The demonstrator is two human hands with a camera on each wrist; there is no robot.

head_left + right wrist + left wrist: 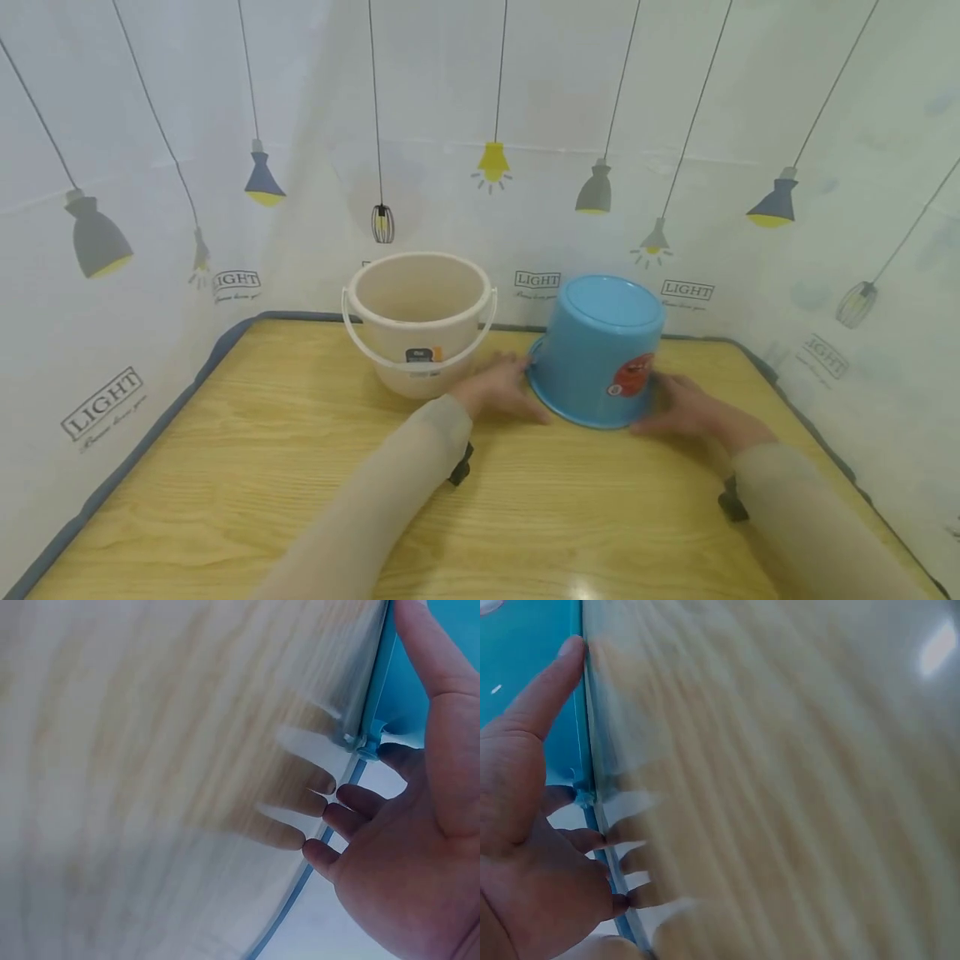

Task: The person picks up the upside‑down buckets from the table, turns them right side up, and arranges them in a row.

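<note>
A blue bucket [581,358] stands upside down on the wooden table [315,500], its round base facing up and a red label on its side. My left hand [501,388] is at its left side, the thumb against the rim in the left wrist view and the other fingers spread. On the opposite side is my right hand [686,408], with its thumb along the rim and its fingers extended past a small lug at the edge, as the right wrist view shows. Both hands are low, near the tabletop.
Left of the blue bucket stands a cream bucket [393,337], upright, with its handle hanging across the front. Behind the table and along both sides hangs a white sheet [442,67] printed with lamps. A dark blue edge [187,383] runs round the table.
</note>
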